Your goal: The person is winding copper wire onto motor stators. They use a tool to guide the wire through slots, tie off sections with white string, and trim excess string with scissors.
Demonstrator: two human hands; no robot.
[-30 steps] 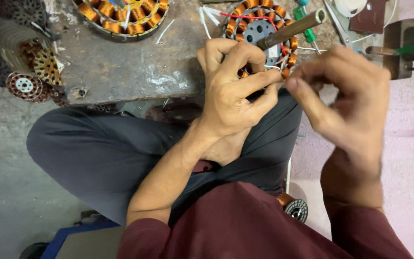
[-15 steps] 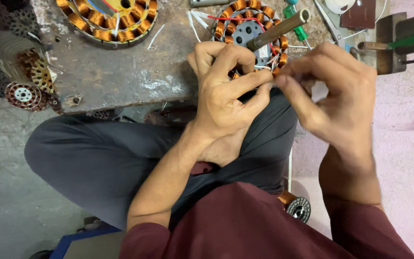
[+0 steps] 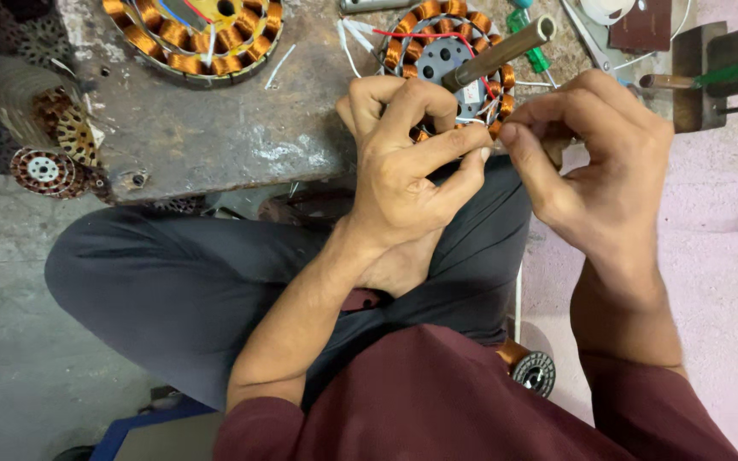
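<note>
A person seated at a low metal bench (image 3: 215,141) works on a copper-wound stator (image 3: 446,51) at the bench's near edge, a metal rod (image 3: 497,53) standing from its hub. The left hand (image 3: 412,162) and right hand (image 3: 600,162) meet just below the stator, each grip pressed together, apparently pinching fine wire leads (image 3: 480,119) too thin to make out. A hard tug could snap a lead or nick its enamel. Left of the stator lies a second, larger stator (image 3: 190,34); right of it, a dark rectangular block (image 3: 638,21). No package labels are readable.
</note>
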